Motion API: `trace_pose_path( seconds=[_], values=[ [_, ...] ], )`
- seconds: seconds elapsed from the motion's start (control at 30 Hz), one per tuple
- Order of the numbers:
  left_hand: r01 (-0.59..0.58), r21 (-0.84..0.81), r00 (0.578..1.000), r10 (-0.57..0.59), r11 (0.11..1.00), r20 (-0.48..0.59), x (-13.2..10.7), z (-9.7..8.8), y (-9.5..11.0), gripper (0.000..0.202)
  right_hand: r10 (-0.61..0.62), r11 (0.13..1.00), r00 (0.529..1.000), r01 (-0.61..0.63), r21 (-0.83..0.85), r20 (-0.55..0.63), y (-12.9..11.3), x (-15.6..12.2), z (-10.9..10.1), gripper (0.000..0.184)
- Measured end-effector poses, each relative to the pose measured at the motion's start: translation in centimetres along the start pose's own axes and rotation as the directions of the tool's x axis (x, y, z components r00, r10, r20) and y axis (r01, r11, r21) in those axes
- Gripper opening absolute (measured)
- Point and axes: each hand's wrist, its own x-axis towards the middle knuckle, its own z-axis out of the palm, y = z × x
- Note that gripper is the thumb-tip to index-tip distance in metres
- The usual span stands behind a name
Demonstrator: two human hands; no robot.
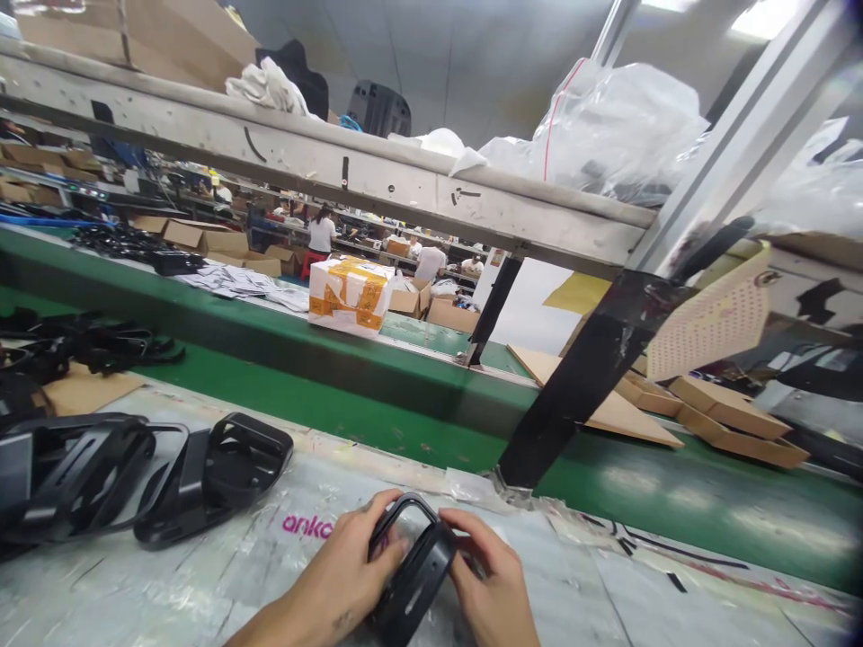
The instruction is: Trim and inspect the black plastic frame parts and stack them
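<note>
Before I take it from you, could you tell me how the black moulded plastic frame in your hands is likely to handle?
It is probably stiff, since the black plastic frame holds its open loop shape between the left hand and right hand. It is likely light for its size, being mostly open. Its glossy surface may be slippery.

Light: bright, even, from ceiling lights [761, 16] above the green conveyor belt [270, 395].
Glare: pale streaks along the belt's right stretch.
Shadows: soft, only beneath the fingers [485, 548] and black plastic frame [413, 575], in front of the belt.
Distortion: wide-angle bowing, strongest toward the edges beyond the belt.
Focus: mostly sharp; the far side of the belt slightly soft.
</note>
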Motion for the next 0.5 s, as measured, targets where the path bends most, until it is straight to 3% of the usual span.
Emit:
trace_pose_path(
  seconds=[0.13,0.27,0.37,0.5],
  values=[
    [0.095,-0.276,0.994,-0.073,0.957,0.087,0.6,0.0,-0.1,0.032,-0.042,0.999,0.998,0.042,0.003,-0.051,-0.3,-0.3,0.2,0.022],
    [0.203,-0.276,0.975,-0.169,0.939,0.143,1.2,-0.3,-1.1,0.038,-0.075,0.996,0.975,0.065,-0.055,-0.210,0.5,-0.5,0.0,0.019],
    [0.324,-0.345,0.937,-0.247,0.881,0.248,1.3,-0.2,-1.8,0.048,0.020,0.995,0.933,-0.055,-0.088,-0.359,1.2,-0.6,-0.3,0.022],
    [0.317,-0.446,0.939,-0.209,0.837,0.273,1.0,0.0,-1.9,0.050,0.107,0.970,0.908,-0.184,-0.157,-0.405,1.4,-0.8,-0.5,0.033]
  ],
)
